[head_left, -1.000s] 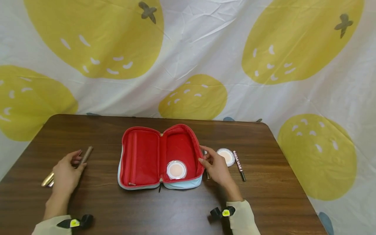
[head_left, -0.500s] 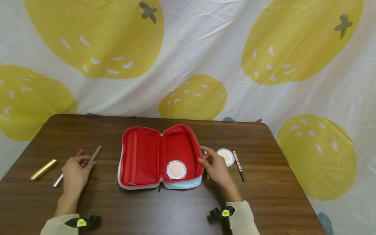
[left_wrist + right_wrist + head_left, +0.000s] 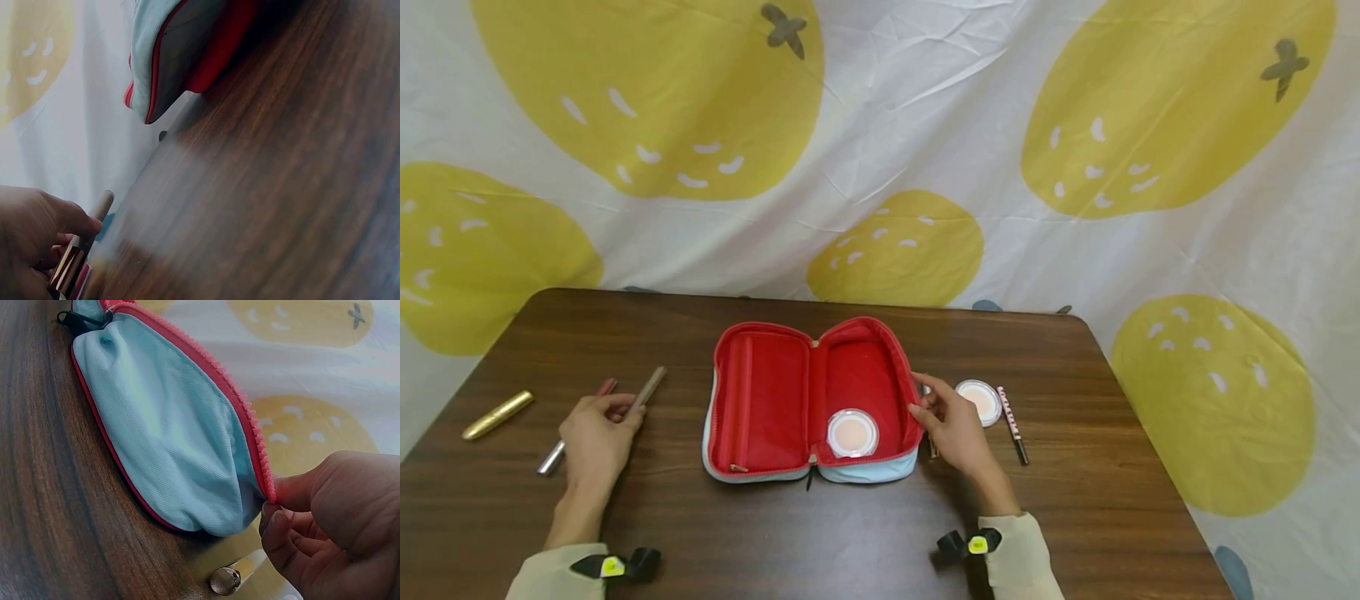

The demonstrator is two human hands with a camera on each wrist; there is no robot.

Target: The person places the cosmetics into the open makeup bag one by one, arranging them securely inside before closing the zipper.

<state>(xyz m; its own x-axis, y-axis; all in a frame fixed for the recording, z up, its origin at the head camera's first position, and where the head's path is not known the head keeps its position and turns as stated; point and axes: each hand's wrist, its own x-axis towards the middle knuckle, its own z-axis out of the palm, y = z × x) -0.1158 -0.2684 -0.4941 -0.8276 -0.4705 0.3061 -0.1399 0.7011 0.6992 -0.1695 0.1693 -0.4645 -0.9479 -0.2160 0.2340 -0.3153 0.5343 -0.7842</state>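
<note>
My left hand (image 3: 598, 442) pinches a slim tan and rose-gold cosmetic tube (image 3: 651, 386) between thumb and fingers, low over the table at left. Partly hidden beneath that hand lies a silver tube with a pink end (image 3: 552, 458). A gold tube (image 3: 499, 415) rests farther left. In the middle, a pale blue makeup bag (image 3: 767, 408) lies unzipped and spread, its red lining showing. A round compact (image 3: 852, 433) sits in its right half. My right hand (image 3: 958, 429) pinches the bag's right zipper edge (image 3: 265, 469) between thumb and fingertips.
Right of the bag, a gold-ended tube (image 3: 226, 580) lies partly behind the right hand. Beyond it are a second round compact (image 3: 980, 400) and a pink-patterned pencil with a dark end (image 3: 1013, 427). A fruit-print cloth (image 3: 917, 150) hangs behind the wooden table (image 3: 1090, 500).
My left hand has shifted right with the slim tube in its grip. The gold tube has moved left and farther back, apart from the silver one. The right hand stays on the bag's edge.
</note>
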